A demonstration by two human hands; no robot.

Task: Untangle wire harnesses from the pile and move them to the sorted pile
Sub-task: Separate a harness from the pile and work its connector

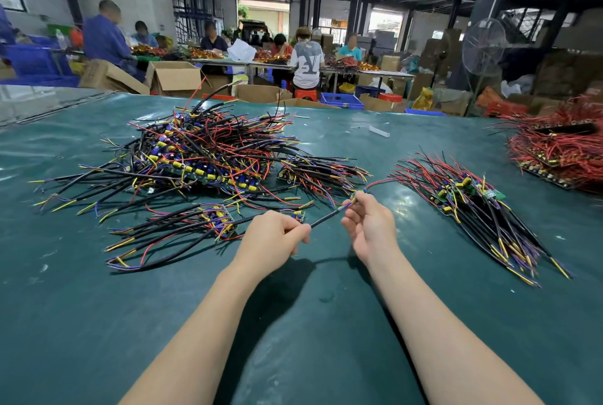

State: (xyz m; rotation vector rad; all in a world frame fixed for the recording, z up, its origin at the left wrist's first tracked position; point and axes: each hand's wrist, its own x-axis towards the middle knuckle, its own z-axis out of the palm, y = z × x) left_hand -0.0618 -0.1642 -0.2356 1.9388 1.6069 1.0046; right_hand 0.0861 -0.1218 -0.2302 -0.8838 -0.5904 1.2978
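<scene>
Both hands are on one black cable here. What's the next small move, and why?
Probably draw the black cable rightward toward the sorted pile. The left hand grips it, the right hand pinches its coloured ends, and the stretch between them is lifted, apart from the tangled pile. Its end past the left hand is hard to trace.

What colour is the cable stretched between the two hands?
The cable is black, clearest in the head view.

Both hands, left (272,235) and right (368,225), pinch one harness (326,217) above the bench (293,306), between pile (195,156) and sorted pile (473,205).
</scene>
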